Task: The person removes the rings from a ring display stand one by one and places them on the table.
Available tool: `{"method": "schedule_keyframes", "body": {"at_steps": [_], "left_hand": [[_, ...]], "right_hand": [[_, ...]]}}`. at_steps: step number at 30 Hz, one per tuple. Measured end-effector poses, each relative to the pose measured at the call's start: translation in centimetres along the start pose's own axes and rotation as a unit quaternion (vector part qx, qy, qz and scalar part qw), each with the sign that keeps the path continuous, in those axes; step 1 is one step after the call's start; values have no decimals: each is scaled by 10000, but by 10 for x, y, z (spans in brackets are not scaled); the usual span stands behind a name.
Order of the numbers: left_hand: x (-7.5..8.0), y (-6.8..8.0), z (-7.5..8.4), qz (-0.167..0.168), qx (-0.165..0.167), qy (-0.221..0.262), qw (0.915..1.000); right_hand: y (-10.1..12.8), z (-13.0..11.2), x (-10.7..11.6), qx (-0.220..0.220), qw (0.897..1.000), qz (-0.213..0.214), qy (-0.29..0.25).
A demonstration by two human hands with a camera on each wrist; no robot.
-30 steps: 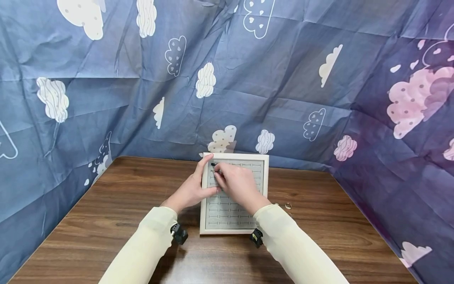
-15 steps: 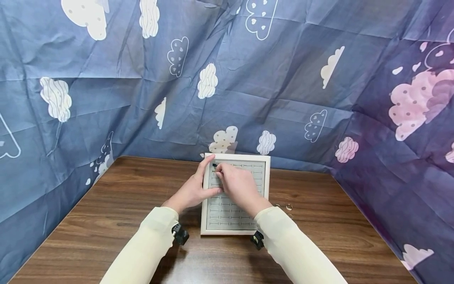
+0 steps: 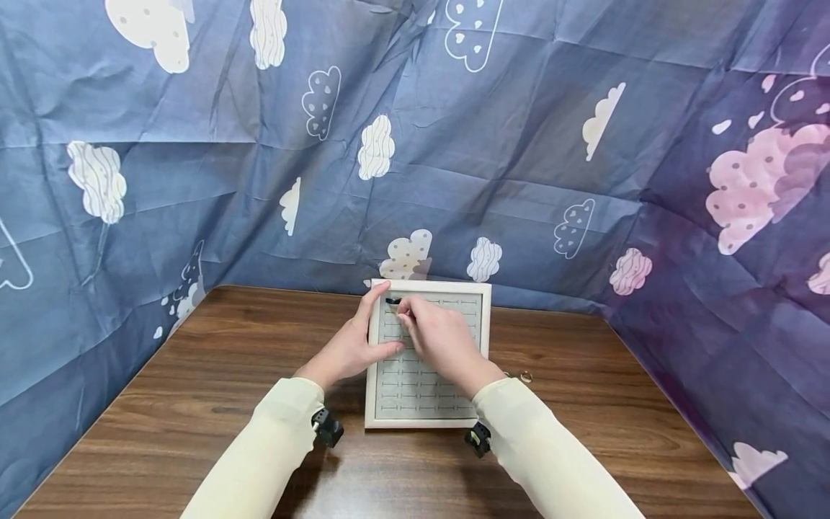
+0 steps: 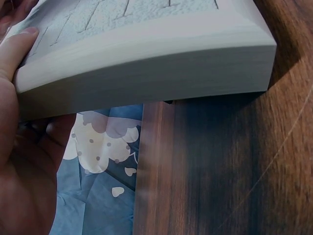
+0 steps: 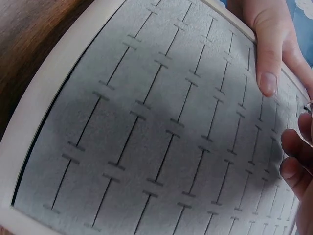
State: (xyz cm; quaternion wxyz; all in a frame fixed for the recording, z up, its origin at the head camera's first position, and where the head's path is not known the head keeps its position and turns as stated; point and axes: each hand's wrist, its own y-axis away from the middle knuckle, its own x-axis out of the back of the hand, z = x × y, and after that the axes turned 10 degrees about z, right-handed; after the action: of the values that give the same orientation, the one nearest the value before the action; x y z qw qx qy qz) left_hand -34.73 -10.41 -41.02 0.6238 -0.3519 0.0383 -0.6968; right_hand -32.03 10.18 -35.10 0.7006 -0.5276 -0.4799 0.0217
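A white-framed ring display tray [image 3: 372, 404] with grey slotted padding [image 3: 428, 396] leans upright on the table. My left hand [image 3: 353, 346] grips its left side, the thumb over the front and one finger up at the top corner. In the left wrist view the other fingers go behind the frame [image 4: 146, 73]. A black ring [image 3: 393, 301] sits in the top left slot. My right hand [image 3: 441, 335] is right beside it, pinching a small thin ring [image 5: 308, 105] at the upper left slots; its fingers mostly hide it.
A gold-coloured ring [image 3: 527, 376] lies on the brown wooden table [image 3: 570, 425] right of the tray, with another partly hidden by the right wrist. Blue cloud-patterned cloth [image 3: 292, 252] hangs behind the table and along its sides.
My right hand has drawn slightly to the right, so more of the black ring shows. The left hand and the tray have stayed in place.
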Motion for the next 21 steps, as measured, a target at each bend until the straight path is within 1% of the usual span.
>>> {"method": "schedule_keyframes", "body": {"at_steps": [5,8,14,21], "left_hand": [[1,0,0,-39,44,29,10000],[1,0,0,-62,73,42,9999],[1,0,-1,-30,79,29,10000],[0,-1,-1,-137,129,137,9997]], "right_hand": [[4,4,5,-164,9997,-189,23],[9,8,8,-204,9995,-221,135],[17,16,17,-74,9995,-129,277],[26,29,30,-85,9994,-31,338]]}}
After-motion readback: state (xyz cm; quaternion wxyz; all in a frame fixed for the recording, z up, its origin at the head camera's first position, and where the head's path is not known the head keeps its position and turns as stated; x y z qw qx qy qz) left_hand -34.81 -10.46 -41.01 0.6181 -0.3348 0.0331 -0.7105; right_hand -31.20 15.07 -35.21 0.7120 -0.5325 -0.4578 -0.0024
